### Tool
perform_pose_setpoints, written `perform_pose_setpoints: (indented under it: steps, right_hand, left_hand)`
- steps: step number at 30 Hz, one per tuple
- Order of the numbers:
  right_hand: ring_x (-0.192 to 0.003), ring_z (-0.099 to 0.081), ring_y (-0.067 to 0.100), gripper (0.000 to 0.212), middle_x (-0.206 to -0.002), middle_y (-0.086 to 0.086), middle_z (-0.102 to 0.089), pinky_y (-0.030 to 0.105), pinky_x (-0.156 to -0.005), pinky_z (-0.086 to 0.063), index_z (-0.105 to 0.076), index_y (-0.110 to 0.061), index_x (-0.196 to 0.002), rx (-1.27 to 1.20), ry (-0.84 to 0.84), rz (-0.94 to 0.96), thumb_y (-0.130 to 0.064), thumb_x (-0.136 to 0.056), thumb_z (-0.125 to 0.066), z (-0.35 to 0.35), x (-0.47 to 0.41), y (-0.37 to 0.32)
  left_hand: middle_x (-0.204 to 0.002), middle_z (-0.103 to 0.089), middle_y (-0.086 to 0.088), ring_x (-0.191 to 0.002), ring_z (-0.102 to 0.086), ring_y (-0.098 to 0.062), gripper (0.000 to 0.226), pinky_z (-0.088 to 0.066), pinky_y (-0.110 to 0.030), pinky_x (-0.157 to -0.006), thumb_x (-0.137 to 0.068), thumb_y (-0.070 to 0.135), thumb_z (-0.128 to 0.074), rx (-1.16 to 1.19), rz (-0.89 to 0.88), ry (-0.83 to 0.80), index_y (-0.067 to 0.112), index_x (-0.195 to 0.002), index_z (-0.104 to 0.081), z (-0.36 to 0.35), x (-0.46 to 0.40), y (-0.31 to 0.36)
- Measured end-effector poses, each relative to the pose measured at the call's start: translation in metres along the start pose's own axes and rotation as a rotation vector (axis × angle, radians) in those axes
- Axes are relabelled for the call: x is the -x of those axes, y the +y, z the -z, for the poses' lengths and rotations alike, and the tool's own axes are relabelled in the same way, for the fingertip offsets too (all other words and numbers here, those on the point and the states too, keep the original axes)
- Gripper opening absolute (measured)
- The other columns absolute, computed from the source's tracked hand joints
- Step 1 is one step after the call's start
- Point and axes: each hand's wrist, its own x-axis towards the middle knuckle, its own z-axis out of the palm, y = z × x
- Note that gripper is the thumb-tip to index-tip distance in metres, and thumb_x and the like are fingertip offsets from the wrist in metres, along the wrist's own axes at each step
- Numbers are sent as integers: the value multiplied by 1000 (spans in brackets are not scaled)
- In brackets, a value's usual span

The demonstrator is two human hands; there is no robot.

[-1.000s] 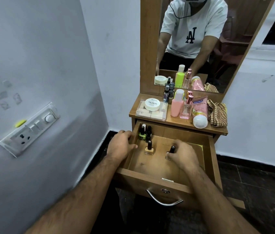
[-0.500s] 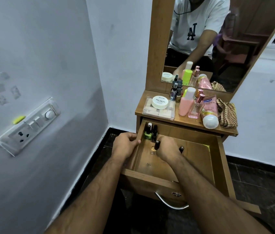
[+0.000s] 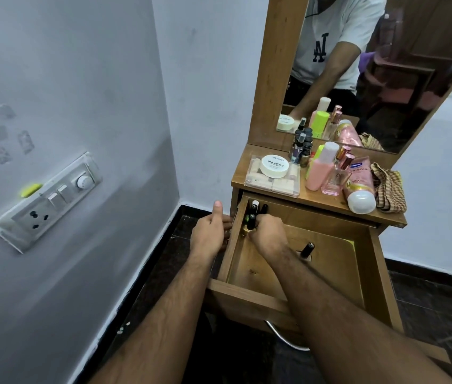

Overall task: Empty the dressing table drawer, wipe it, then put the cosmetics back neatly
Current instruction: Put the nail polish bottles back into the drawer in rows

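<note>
The wooden drawer (image 3: pixel 247 293) of the dressing table stands pulled out. My right hand (image 3: pixel 267 235) reaches into its back left corner and grips a gold-based nail polish bottle (image 3: pixel 247 230) with a black cap. That bottle stands against a small cluster of dark-capped bottles (image 3: pixel 255 207) in the same corner. One more black-capped bottle (image 3: pixel 307 249) stands alone near the middle of the drawer floor. My left hand (image 3: pixel 209 234) hangs just outside the drawer's left wall, thumb raised, fingers loosely curled toward the wood and holding nothing.
On the table top (image 3: pixel 319 202) sit a clear box (image 3: pixel 271 185) with a white round tub (image 3: pixel 274 167), small dark bottles (image 3: pixel 301 148), a pink bottle (image 3: pixel 319 173), a perfume bottle (image 3: pixel 335 180), a pink tube (image 3: pixel 359 189) and a checked cloth (image 3: pixel 389 187). A wall stands close on the left.
My right hand has carried the gold-based bottle from the drawer's middle to the back left corner beside the cluster. My left hand slipped off the drawer's left wall to its outer side.
</note>
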Motion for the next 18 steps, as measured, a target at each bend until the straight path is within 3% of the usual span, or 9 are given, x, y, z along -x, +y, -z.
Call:
perform_pose_setpoints:
  steps: [5,12,15,18]
  right_hand:
    - [-86,-68,23,23,-92,4,-72,29,-75,-56,-72,-17,-99,16,28,9,-2,-85,-63,-2,0,-4]
    - [-76,-60,17,14,-83,-3,-65,25,-67,-50,-70,-18,-94,42,34,35,-8,-85,-70,9,10,-2]
    - [-78,-62,18,15,-79,-4,-63,25,-65,-46,-65,-24,-81,28,69,56,-10,-83,-69,26,20,-1]
    - [-82,-64,13,11,-83,-8,-68,28,-71,-52,-65,-30,-81,-37,162,76,-23,-84,-72,56,36,11]
  left_hand:
    - [-98,-74,-1,-97,-69,-19,67,-55,-40,-85,-96,69,-18,98,20,-23,26,-89,-69,2,5,4]
    - [-97,-75,3,-98,-68,-17,66,-53,-47,-93,-93,74,-17,24,-17,-40,32,-86,-68,2,10,7]
    - [-91,-72,9,-93,-67,-12,54,-53,-39,-88,-93,71,-30,-169,-152,40,33,-82,-66,-1,15,10]
    - [-93,-71,13,-90,-64,-4,41,-53,-28,-80,-91,61,-51,-329,-331,103,27,-101,-71,-7,26,17]
